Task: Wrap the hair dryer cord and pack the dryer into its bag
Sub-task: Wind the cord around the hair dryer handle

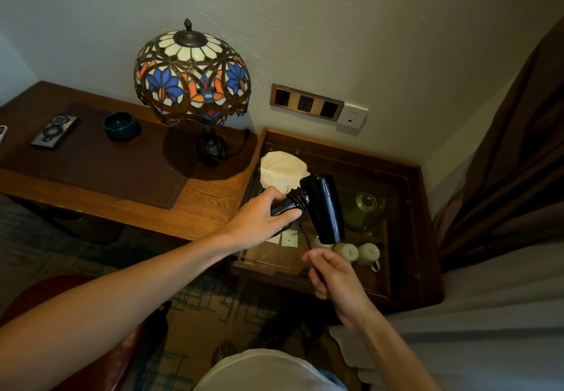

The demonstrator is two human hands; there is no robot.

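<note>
A black hair dryer (pixel 322 207) is held in the air above the glass-topped side table (pixel 406 238). My left hand (pixel 262 220) grips its handle, where several turns of black cord (pixel 297 200) are wound tight by the barrel. A loose strand of cord runs down to my right hand (pixel 332 274), which pinches it below the dryer's nozzle. A cream cloth bag (pixel 282 169) lies on the glass behind the dryer, partly hidden by it.
A stained-glass lamp (pixel 192 76) stands on the wooden desk (pixel 122 195) to the left, with a dark bowl (pixel 122 125) and a phone (pixel 55 131). White cups (pixel 369 255) and a green jar (pixel 361 210) sit under the glass. Wall sockets (pixel 306 102) and a brown curtain (pixel 512 146) lie beyond.
</note>
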